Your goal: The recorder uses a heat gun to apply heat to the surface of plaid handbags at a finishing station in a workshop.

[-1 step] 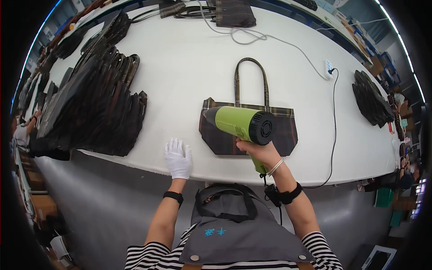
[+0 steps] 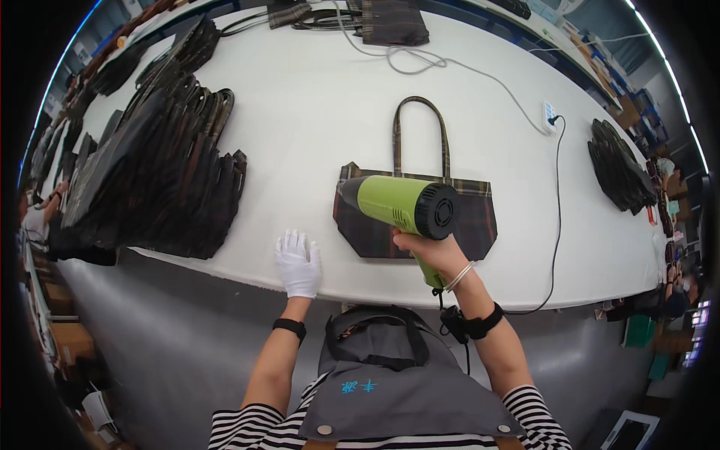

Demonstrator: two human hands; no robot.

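Observation:
A green heat gun [image 2: 390, 201] with a dark nozzle is gripped by its handle in my bare right hand [image 2: 441, 255]. Its nozzle points left, above a dark plaid tote bag [image 2: 474, 214]. The bag lies flat on the white table [image 2: 300, 150], its looped handle stretched toward the far side; the heat gun and my hand cover part of its body. In a white glove, my left hand [image 2: 298, 266] rests on the table near the front edge, fingers extended, to the left of the bag and apart from it.
A big stack of dark bags [image 2: 165, 165] fills the table's left side. More bags [image 2: 394, 22] lie at the far edge, and a smaller pile [image 2: 619, 165] at the right. A black cord [image 2: 557, 217] runs to a white power strip [image 2: 550, 116]; a grey cable [image 2: 480, 71] crosses the far side.

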